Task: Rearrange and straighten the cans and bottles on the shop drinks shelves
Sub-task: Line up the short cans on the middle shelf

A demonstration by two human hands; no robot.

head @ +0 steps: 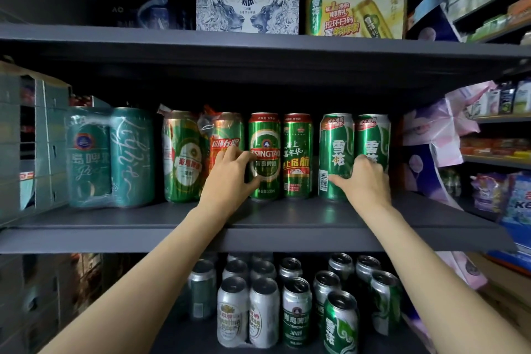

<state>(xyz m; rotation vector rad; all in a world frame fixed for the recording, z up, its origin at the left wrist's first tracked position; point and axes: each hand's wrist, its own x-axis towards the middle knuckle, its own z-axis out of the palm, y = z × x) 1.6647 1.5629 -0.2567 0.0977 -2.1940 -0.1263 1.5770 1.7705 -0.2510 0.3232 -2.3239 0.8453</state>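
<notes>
Dark grey metal shelf (287, 218) at mid-frame, dim shop aisle around it. Glossy green cylinders stand in a row (some shrink-wrapped at left). My left hand (230, 178) curls round the Tsingtao can (265, 155) at centre; my right hand (363, 181) grips the Snow beer can (336, 152), thumb across its base.

Dim shop — dark grey metal shelves (258, 46) fill the centre; brighter side shelving (494, 121) at three o'clock.
</notes>
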